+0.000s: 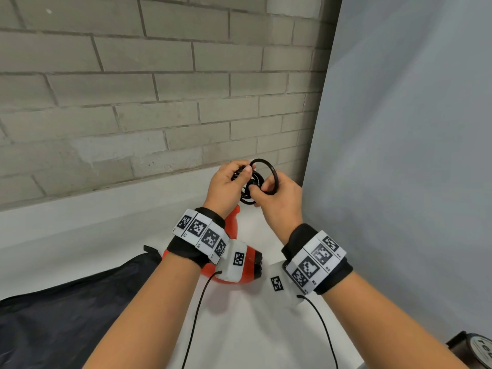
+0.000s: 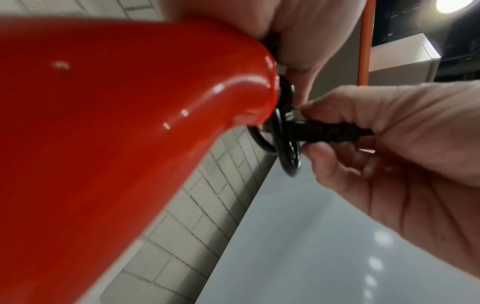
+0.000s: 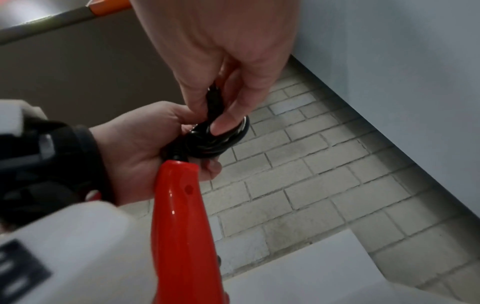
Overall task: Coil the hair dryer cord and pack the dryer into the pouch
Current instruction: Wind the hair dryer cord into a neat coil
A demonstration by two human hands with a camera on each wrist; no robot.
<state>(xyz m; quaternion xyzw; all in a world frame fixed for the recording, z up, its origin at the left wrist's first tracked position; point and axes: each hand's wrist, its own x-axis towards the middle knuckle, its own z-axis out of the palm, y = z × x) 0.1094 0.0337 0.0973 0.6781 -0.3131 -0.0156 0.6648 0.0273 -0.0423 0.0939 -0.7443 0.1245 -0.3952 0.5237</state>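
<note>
The red hair dryer (image 1: 249,272) lies on the white table (image 1: 253,336), partly hidden under my left wrist, its handle (image 1: 234,219) pointing up toward my hands. Its black cord (image 1: 275,177) is wound into small loops at the handle's end. My left hand (image 1: 243,174) grips the bundle of loops, thumb on top. My right hand (image 1: 259,190) pinches the cord beside it. In the left wrist view the dryer (image 2: 130,123) fills the left and my left hand (image 2: 306,129) holds a black stub of the cord (image 2: 283,148). The dark pouch (image 1: 66,320) lies flat at the lower left.
A grey brick wall (image 1: 159,102) stands just behind the table. A plain grey panel (image 1: 399,155) closes off the right side. A dark round object (image 1: 476,350) sits at the bottom right corner. Thin black wires (image 1: 197,315) run from both wrist cameras.
</note>
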